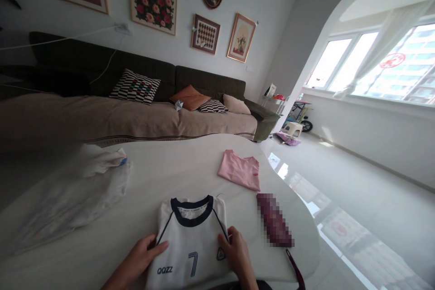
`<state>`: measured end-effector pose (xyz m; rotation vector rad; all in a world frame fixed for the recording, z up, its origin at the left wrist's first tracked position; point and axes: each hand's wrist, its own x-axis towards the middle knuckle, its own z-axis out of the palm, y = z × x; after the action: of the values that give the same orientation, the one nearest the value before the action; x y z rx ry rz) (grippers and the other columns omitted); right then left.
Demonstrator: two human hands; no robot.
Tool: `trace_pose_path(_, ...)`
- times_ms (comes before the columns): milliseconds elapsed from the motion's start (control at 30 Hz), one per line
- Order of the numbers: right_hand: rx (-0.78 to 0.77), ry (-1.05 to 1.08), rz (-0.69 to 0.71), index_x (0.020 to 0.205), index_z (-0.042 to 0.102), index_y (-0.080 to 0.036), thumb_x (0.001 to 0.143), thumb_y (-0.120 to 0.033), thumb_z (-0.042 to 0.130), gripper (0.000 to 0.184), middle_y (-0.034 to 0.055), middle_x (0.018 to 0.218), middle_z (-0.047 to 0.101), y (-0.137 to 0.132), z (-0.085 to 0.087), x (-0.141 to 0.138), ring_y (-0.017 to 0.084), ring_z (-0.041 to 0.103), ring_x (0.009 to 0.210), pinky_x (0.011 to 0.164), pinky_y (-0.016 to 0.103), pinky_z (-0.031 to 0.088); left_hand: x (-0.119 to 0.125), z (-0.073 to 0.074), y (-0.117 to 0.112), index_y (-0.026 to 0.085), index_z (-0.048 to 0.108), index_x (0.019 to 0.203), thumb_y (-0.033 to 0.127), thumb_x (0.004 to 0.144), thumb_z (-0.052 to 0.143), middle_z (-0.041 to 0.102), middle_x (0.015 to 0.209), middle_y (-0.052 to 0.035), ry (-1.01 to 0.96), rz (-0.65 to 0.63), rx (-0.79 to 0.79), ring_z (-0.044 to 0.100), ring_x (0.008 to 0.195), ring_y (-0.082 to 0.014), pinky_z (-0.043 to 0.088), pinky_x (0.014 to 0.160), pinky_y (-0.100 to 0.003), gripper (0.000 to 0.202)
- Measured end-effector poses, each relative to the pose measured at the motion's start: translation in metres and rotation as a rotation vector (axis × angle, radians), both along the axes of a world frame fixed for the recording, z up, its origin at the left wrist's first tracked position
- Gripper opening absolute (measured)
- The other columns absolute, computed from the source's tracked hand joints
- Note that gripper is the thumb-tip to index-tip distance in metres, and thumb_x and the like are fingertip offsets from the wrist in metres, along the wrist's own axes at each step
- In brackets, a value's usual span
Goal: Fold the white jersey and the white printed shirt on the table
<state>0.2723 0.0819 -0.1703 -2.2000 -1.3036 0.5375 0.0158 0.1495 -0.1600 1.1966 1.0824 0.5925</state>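
Observation:
A folded white jersey (192, 240) with a navy collar, the number 7 and "QAZZ" lies on the white table (163, 176) right in front of me. My left hand (144, 256) rests on its left edge, fingers stretched flat along the fabric. My right hand (238, 253) lies on its right edge, fingers curled over the side of the fold. A folded pink shirt (239, 171) sits farther back to the right, apart from both hands.
A crumpled white plastic bag (78, 190) lies on the table's left side. A blurred dark red object (274, 219) with a strap lies by the right edge. Behind the table stands a dark sofa (102, 113) with cushions; glossy floor lies to the right.

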Motion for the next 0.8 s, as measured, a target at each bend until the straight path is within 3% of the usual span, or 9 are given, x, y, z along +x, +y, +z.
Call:
trace_pose_path(167, 0.146, 0.243, -0.022, 0.101, 0.059, -0.01, 0.073, -0.036, 0.052, 0.039, 0.0129, 0.088, 0.069, 0.001, -0.014, 0.023, 0.022, 0.064, 0.081, 0.072, 0.029, 0.048, 0.011, 0.02, -0.004, 0.017, 0.054, 0.118, 0.049, 0.06, 0.073, 0.07, 0.102, -0.0061, -0.122, 0.061, -0.201, 0.065, 0.093, -0.0256, 0.05, 0.083, -0.031, 0.07)
trace_pose_path(267, 0.251, 0.307, -0.051, 0.1, 0.062, -0.013, 0.07, -0.044, 0.057, 0.044, 0.0095, 0.084, 0.07, 0.007, -0.008, 0.045, 0.023, 0.065, 0.077, 0.068, 0.029, 0.05, 0.037, 0.034, 0.009, 0.019, 0.04, 0.132, 0.041, 0.066, 0.07, 0.07, 0.102, -0.006, -0.223, 0.014, -0.308, 0.066, 0.088, -0.0238, 0.052, 0.077, -0.032, 0.076)
trace_pose_path(367, 0.328, 0.259, -0.045, 0.1, 0.063, -0.014, 0.069, -0.051, 0.057, 0.049, 0.0073, 0.077, 0.07, 0.023, 0.015, 0.079, 0.023, 0.066, 0.071, 0.058, 0.028, 0.05, 0.081, 0.053, 0.045, 0.018, 0.046, 0.127, 0.031, 0.069, 0.067, 0.072, 0.093, -0.0051, -0.265, -0.043, -0.208, 0.067, 0.077, -0.0202, 0.052, 0.066, -0.028, 0.063)
trace_pose_path(433, 0.325, 0.106, -0.054, 0.103, 0.063, -0.014, 0.072, -0.052, 0.054, 0.05, 0.0069, 0.078, 0.07, 0.041, 0.037, 0.107, 0.022, 0.066, 0.071, 0.059, 0.026, 0.05, 0.117, 0.067, 0.079, 0.017, 0.052, 0.121, 0.025, 0.074, 0.06, 0.071, 0.085, -0.0048, -0.219, -0.099, -0.025, 0.066, 0.071, -0.0176, 0.052, 0.061, -0.026, 0.048)
trace_pose_path(533, 0.251, -0.139, -0.11, 0.112, 0.059, -0.015, 0.079, -0.049, 0.045, 0.049, 0.0061, 0.081, 0.07, 0.075, 0.068, 0.15, 0.02, 0.066, 0.074, 0.063, 0.025, 0.049, 0.174, 0.082, 0.133, 0.016, 0.057, 0.113, 0.019, 0.08, 0.055, 0.069, 0.085, -0.0037, -0.178, -0.094, 0.114, 0.064, 0.07, -0.0146, 0.051, 0.064, -0.026, 0.033)
trace_pose_path(600, 0.211, -0.223, -0.159, 0.12, 0.053, -0.015, 0.083, -0.047, 0.038, 0.051, 0.0074, 0.087, 0.07, 0.099, 0.08, 0.174, 0.02, 0.065, 0.081, 0.069, 0.027, 0.048, 0.207, 0.082, 0.161, 0.016, 0.056, 0.112, 0.022, 0.085, 0.054, 0.066, 0.096, -0.0043, -0.128, -0.057, 0.202, 0.063, 0.078, -0.0147, 0.052, 0.069, -0.029, 0.028)
trace_pose_path(667, 0.167, -0.286, -0.199, 0.129, 0.045, -0.014, 0.086, -0.044, 0.034, 0.054, 0.0111, 0.097, 0.067, 0.118, 0.081, 0.188, 0.023, 0.063, 0.09, 0.075, 0.031, 0.047, 0.23, 0.073, 0.178, 0.015, 0.054, 0.114, 0.029, 0.087, 0.053, 0.061, 0.106, -0.0062, -0.049, -0.03, 0.274, 0.061, 0.087, -0.0167, 0.052, 0.074, -0.035, 0.03)
trace_pose_path(800, 0.001, -0.412, -0.183, 0.135, 0.037, -0.012, 0.083, -0.037, 0.044, 0.058, 0.0207, 0.118, 0.056, 0.137, 0.048, 0.185, 0.031, 0.054, 0.107, 0.082, 0.04, 0.044, 0.249, 0.035, 0.178, 0.017, 0.054, 0.113, 0.033, 0.087, 0.053, 0.057, 0.114, -0.0071, 0.127, -0.07, 0.41, 0.058, 0.095, -0.0196, 0.05, 0.08, -0.04, 0.031)
